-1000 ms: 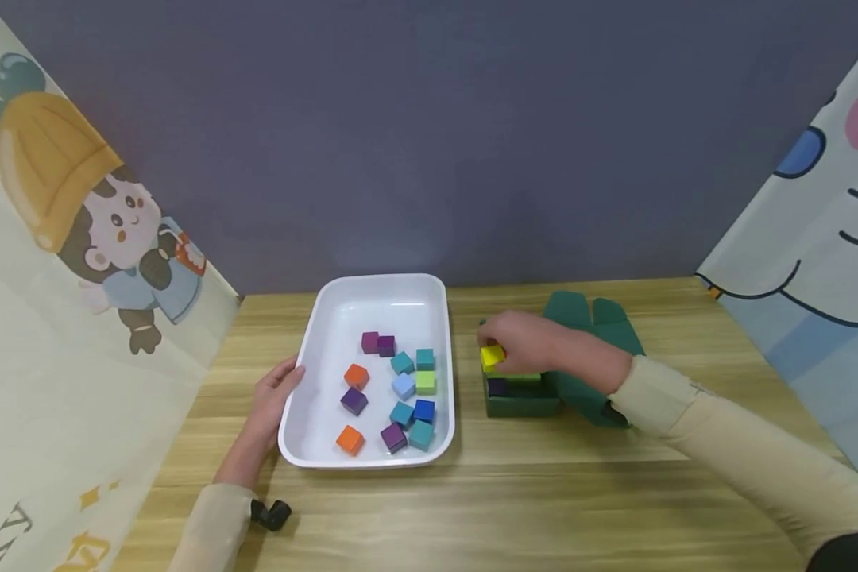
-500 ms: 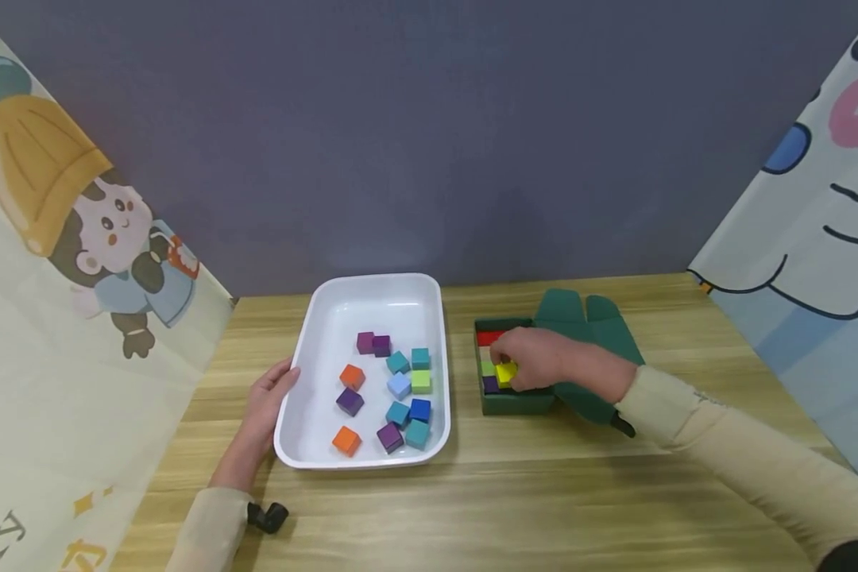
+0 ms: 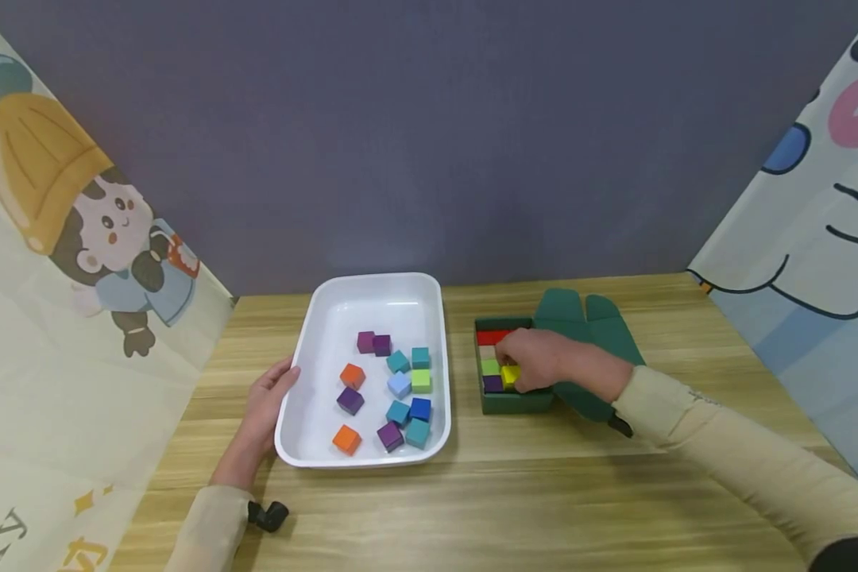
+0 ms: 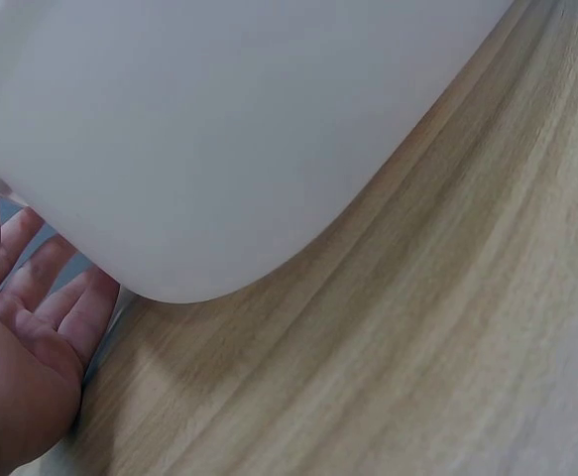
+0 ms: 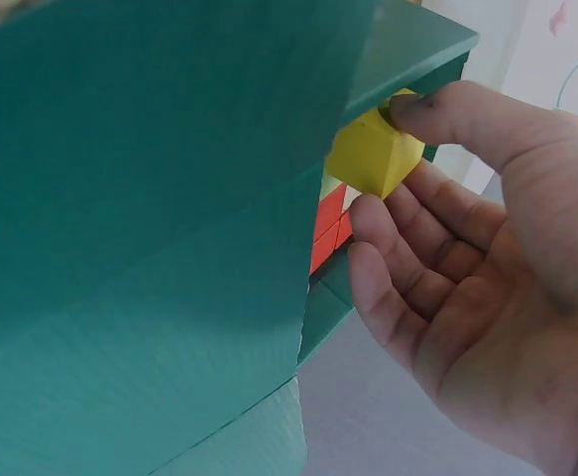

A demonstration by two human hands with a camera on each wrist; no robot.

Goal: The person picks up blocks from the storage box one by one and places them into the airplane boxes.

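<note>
My right hand (image 3: 538, 359) pinches a yellow cube (image 5: 376, 154) between thumb and fingers, inside the dark green box (image 3: 518, 403). Along the box's left side, a lime green cube (image 3: 489, 367) and a dark purple cube (image 3: 493, 384) lie near the yellow one. Red cubes (image 3: 493, 338) fill the far end, and a pale cube (image 3: 488, 351) sits in front of them. My right hand hides part of the box's contents. My left hand (image 3: 263, 409) holds the left rim of the white tray (image 3: 303, 349), its thumb over the edge and its fingers against the outside.
Loose cubes lie in the tray, among them an orange cube (image 3: 346, 439), a blue cube (image 3: 420, 409) and a teal cube (image 3: 417, 434). The box's green lid (image 3: 618, 334) lies folded open to the right. Behind the wooden table (image 3: 486, 516) stands a grey panel (image 3: 429, 159).
My right hand has carried the yellow cube from the box's upper left toward its near side and lowered it among the other cubes. My left hand stays at the tray.
</note>
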